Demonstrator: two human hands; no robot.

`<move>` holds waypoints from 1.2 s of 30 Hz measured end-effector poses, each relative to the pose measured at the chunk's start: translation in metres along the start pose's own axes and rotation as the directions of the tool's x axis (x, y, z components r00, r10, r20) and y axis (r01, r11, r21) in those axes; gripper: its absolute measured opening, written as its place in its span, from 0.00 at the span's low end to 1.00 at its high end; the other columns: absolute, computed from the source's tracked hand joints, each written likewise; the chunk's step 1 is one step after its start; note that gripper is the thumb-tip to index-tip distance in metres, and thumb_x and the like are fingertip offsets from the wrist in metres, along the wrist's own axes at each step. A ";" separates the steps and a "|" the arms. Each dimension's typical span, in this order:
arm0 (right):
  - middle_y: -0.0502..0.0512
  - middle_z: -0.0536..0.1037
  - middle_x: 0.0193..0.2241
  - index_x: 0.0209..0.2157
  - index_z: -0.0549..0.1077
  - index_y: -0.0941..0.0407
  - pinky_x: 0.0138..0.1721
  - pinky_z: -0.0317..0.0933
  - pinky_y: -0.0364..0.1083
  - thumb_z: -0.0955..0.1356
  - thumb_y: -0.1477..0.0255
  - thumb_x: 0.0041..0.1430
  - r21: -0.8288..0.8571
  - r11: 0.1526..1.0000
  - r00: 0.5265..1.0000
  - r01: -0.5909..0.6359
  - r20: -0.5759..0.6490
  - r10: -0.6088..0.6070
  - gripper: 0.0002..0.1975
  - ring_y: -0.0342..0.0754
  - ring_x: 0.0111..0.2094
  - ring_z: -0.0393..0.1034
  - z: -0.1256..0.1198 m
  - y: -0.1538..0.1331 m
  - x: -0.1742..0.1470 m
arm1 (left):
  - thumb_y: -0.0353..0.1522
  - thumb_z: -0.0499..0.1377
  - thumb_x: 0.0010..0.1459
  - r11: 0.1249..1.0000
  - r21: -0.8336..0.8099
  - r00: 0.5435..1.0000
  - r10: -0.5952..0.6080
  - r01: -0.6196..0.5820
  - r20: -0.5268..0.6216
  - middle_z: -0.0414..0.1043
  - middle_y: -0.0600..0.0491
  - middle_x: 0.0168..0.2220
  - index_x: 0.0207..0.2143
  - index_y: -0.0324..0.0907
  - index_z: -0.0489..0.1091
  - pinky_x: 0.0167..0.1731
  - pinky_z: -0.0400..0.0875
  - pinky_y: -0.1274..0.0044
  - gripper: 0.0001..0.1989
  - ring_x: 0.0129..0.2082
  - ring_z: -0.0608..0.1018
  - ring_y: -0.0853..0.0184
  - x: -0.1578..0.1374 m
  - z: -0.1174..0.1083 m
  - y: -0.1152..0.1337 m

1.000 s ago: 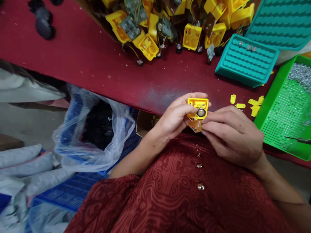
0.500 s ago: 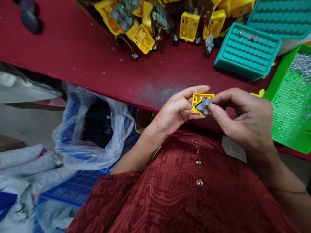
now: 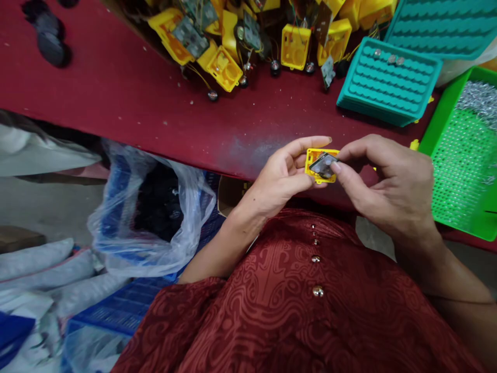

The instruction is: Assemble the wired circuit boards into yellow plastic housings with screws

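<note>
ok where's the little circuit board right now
Head view, centre right: the circuit board lies on the yellow housing, pinched between left hand and right hand.

Left hand (image 3: 281, 178) curled, fingers pinched; right hand (image 3: 388, 186) opposite, fingertips pinching, nearly meeting left.

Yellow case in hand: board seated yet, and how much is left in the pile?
Not clearly seated. The left hand grips the yellow case while the right hand presses the small circuit board at its opening; the board looks tilted, not flush. A pile of yellow cases with loose boards and wires lies on the red table, apparently undone. No finished cases are identifiable.
</note>
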State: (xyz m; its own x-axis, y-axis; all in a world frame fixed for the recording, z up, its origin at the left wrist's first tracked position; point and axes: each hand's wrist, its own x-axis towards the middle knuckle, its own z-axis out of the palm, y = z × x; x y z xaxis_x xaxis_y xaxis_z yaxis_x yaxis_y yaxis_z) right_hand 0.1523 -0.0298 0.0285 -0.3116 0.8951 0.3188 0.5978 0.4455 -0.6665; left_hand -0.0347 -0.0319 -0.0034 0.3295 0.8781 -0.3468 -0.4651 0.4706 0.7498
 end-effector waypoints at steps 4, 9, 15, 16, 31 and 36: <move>0.52 0.82 0.34 0.37 0.76 0.53 0.38 0.67 0.47 0.71 0.73 0.65 0.020 0.999 0.999 -0.027 0.035 0.027 0.02 0.45 0.33 0.75 -0.002 -0.001 0.000 | 0.30 0.79 0.46 1.000 0.008 1.000 0.003 -0.003 0.005 0.85 0.52 0.47 0.48 0.43 0.78 0.44 0.85 0.73 0.26 0.48 0.87 0.59 0.001 0.001 0.000; 0.51 0.82 0.33 0.36 0.77 0.54 0.36 0.64 0.47 0.71 0.73 0.65 -0.015 1.000 1.000 0.016 0.022 -0.016 0.02 0.45 0.33 0.74 -0.004 0.002 0.001 | 0.30 0.78 0.48 0.999 0.031 0.999 0.029 -0.028 -0.029 0.85 0.52 0.47 0.48 0.44 0.79 0.44 0.84 0.74 0.24 0.47 0.87 0.60 0.004 0.003 -0.003; 0.52 0.83 0.36 0.38 0.79 0.53 0.38 0.65 0.49 0.70 0.73 0.67 -0.063 0.994 0.993 0.094 0.077 -0.089 0.04 0.48 0.37 0.77 -0.007 0.012 0.002 | 0.31 0.78 0.47 0.993 0.106 0.999 0.047 -0.044 -0.021 0.85 0.52 0.50 0.50 0.46 0.80 0.53 0.82 0.72 0.26 0.53 0.85 0.58 0.005 0.003 -0.005; 0.53 0.84 0.37 0.38 0.79 0.54 0.38 0.65 0.49 0.70 0.73 0.68 -0.075 0.990 0.990 0.115 0.091 -0.108 0.04 0.48 0.37 0.77 -0.007 0.013 0.002 | 0.31 0.78 0.48 0.992 0.122 0.999 0.046 -0.044 -0.017 0.84 0.52 0.51 0.51 0.47 0.80 0.53 0.82 0.72 0.26 0.54 0.85 0.58 0.005 0.003 -0.005; 0.56 0.85 0.40 0.42 0.83 0.57 0.40 0.66 0.49 0.67 0.73 0.72 -0.252 0.955 0.970 0.157 0.222 -0.101 0.10 0.50 0.40 0.79 -0.014 0.015 0.007 | 0.36 0.72 0.56 0.976 0.216 0.997 0.007 -0.024 0.079 0.81 0.47 0.59 0.60 0.45 0.75 0.52 0.83 0.70 0.29 0.56 0.84 0.57 0.009 -0.007 -0.014; 0.58 0.84 0.41 0.42 0.82 0.57 0.43 0.67 0.50 0.64 0.71 0.75 -0.269 0.950 0.967 0.157 0.239 -0.092 0.14 0.51 0.42 0.78 -0.009 0.019 0.003 | 0.31 0.72 0.53 0.985 0.156 0.996 -0.084 0.078 0.030 0.82 0.49 0.55 0.59 0.44 0.76 0.46 0.85 0.74 0.29 0.51 0.85 0.61 0.008 -0.005 -0.008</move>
State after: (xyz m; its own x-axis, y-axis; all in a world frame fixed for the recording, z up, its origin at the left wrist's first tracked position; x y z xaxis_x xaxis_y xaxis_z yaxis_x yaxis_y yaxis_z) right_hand 0.1700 -0.0186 0.0227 -0.5326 0.8204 0.2081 0.7178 0.5681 -0.4025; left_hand -0.0326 -0.0283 -0.0155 0.3917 0.8326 -0.3915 -0.3041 0.5188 0.7990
